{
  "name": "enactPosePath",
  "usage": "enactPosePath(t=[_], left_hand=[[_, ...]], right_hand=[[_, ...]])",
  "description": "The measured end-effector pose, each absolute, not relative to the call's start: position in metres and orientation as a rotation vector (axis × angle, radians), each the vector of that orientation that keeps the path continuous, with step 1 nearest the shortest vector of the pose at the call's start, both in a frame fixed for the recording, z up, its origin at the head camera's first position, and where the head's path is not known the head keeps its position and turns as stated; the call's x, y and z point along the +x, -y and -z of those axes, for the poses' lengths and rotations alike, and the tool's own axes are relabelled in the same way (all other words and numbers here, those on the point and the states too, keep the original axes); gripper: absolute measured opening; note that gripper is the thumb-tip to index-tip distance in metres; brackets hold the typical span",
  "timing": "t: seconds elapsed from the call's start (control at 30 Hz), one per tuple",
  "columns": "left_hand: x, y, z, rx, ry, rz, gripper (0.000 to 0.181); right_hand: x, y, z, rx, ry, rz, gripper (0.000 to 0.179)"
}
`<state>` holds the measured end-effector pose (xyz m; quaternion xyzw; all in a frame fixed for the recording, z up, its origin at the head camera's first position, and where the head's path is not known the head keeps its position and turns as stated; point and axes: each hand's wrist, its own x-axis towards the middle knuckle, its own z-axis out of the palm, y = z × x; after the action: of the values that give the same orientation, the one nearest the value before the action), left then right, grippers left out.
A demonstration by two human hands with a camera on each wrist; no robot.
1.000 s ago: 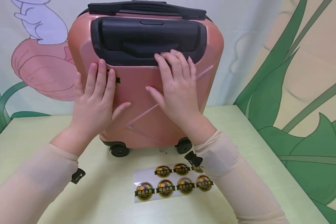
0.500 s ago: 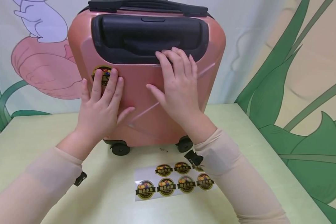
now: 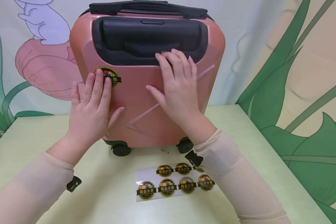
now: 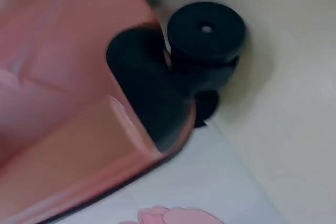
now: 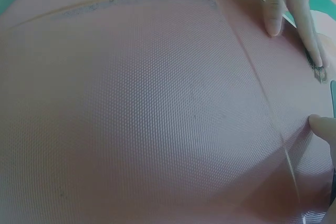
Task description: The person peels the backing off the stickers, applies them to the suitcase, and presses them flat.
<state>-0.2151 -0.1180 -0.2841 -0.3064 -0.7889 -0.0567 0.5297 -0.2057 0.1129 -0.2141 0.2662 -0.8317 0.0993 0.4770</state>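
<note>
A pink hard-shell suitcase [image 3: 140,102] stands upright on the table, its black recessed handle panel [image 3: 114,34] facing me. A round black-and-gold sticker with fruit on it [image 3: 115,79] is on the shell's upper left, just below that panel. My left hand [image 3: 89,116] lies with straight fingers over the sticker's left and lower part, hiding some of it. With fingertips on the lower edge of the handle panel, my right hand [image 3: 179,88] rests against the suitcase, thumb spread on the shell. The right wrist view shows left-hand fingers [image 5: 286,3] touching near the sticker [image 5: 318,74].
A white sheet of matching round stickers [image 3: 154,197] lies on the pale table [image 3: 114,205] before the suitcase, partly under the right forearm. Black wheels [image 3: 121,150] stand at the suitcase's base. A wall with painted plants [image 3: 268,87] is behind and to the right.
My left hand first slid down and right off the mostly covered sticker, then shifted left, so the sticker's right part shows now. My right hand has stayed in place.
</note>
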Motion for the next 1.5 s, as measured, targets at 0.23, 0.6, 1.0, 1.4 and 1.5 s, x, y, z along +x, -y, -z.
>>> enactPosePath(t=[0.23,0.6,1.0,1.4,1.5], left_hand=[[-0.216,0.12,0.287,-0.727,1.939,0.164,0.068],[-0.211,0.118,0.306,-0.766,1.979,0.134,0.067],[-0.227,0.109,0.276,-0.674,1.856,0.163,0.074],[-0.224,0.105,0.284,-0.753,1.813,0.068,0.059],[-0.222,0.105,0.29,-0.821,1.79,0.037,0.057]], right_hand=[[-0.206,-0.111,0.213,0.647,2.035,-0.238,0.064],[-0.206,-0.114,0.215,0.621,2.048,-0.231,0.064],[-0.205,-0.114,0.214,0.627,2.038,-0.203,0.064],[-0.205,-0.112,0.214,0.633,2.031,-0.205,0.063],[-0.206,-0.111,0.214,0.633,2.033,-0.203,0.063]])
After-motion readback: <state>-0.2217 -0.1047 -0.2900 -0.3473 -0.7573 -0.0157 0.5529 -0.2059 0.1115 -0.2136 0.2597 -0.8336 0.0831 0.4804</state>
